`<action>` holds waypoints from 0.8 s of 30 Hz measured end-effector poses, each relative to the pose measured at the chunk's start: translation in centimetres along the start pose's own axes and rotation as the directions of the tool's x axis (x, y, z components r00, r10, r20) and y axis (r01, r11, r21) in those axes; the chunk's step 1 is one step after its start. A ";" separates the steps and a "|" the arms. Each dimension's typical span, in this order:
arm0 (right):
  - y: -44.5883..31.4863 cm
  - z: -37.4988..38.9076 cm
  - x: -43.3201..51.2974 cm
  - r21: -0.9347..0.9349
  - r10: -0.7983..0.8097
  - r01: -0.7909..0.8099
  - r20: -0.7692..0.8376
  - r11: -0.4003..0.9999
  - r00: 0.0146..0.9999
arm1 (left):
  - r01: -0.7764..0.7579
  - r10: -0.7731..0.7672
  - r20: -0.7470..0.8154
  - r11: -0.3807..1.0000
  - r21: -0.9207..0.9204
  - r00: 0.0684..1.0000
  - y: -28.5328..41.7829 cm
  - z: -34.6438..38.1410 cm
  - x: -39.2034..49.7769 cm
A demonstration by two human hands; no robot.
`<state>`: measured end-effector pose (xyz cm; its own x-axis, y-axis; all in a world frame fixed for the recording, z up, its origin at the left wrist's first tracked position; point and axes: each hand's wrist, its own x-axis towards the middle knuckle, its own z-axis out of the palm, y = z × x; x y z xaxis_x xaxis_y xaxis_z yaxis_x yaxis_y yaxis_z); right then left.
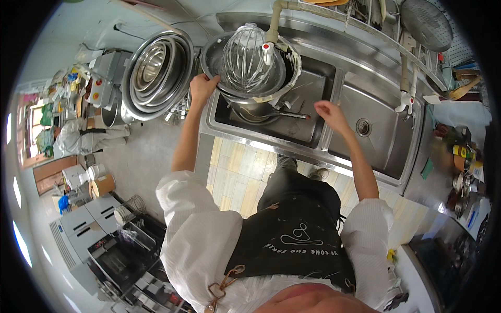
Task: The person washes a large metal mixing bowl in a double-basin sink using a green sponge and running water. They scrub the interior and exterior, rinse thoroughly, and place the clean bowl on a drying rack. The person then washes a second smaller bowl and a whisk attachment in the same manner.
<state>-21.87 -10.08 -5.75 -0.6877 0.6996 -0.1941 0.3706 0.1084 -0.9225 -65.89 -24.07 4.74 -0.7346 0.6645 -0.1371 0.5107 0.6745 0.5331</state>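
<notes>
My left hand (202, 89) grips the left rim of a stainless steel mixing bowl (213, 58), thumb at the edge. In that bowl stands a large balloon whisk (246, 62), its wires smeared with white cream. Under and behind it is another bowl with a cream-smeared rim (295, 74). The stack rests in the left sink basin (313, 133), with more metalware beneath. A utensil handle (295, 115) sticks out to the right below the stack. Over the divider between the basins, my right hand (330, 115) hovers empty, fingers loosely bent.
A tap with a white handle (267, 53) hangs over the whisk. Nested steel bowls (156, 74) stand left of the sink. The right basin (372, 98) has a drain and a second tap (405, 102). A wire shelf (375, 29) runs above. Another person (84, 137) works far left.
</notes>
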 end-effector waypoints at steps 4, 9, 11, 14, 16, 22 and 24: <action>-5.0 3.0 6.3 -0.286 -0.172 0.129 -0.133 0.950 0.976 | 0.000 -0.002 0.183 1.000 0.010 0.983 -0.2 -1.1 2.3; -7.6 5.8 9.8 -0.647 -0.388 0.095 -0.327 0.757 0.862 | 0.280 -0.159 0.305 0.869 -0.408 0.939 -0.2 -1.1 4.4; -7.9 6.3 10.3 -0.715 -0.558 0.153 -0.374 0.682 0.740 | 0.362 -0.186 0.363 0.779 -0.511 0.913 -0.4 -1.8 4.6; -8.7 6.8 10.8 -0.672 -0.513 0.195 -0.314 0.714 0.799 | 0.420 -0.195 0.420 0.721 -0.552 0.886 -0.9 -3.9 4.3; -9.4 7.3 11.2 -0.681 -0.468 0.139 -0.326 0.719 0.821 | 0.447 -0.190 0.446 0.674 -0.589 0.875 -1.4 -5.1 3.6; -12.7 10.9 12.3 -0.239 0.083 -0.155 -0.287 0.958 0.954 | 0.479 -0.304 0.370 0.536 -0.695 0.878 -5.7 -9.9 -2.3; -13.9 12.0 12.0 0.164 0.150 -0.142 -0.039 0.976 0.988 | 0.461 -0.341 0.321 0.507 -0.729 0.883 -7.3 -11.5 -5.4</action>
<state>-42.73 -11.69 0.77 -0.5990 0.7352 -0.3174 0.3569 -0.1097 -0.9277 -70.81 -36.28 11.13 -0.6796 0.4600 -0.5714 -0.4054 0.4137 0.8152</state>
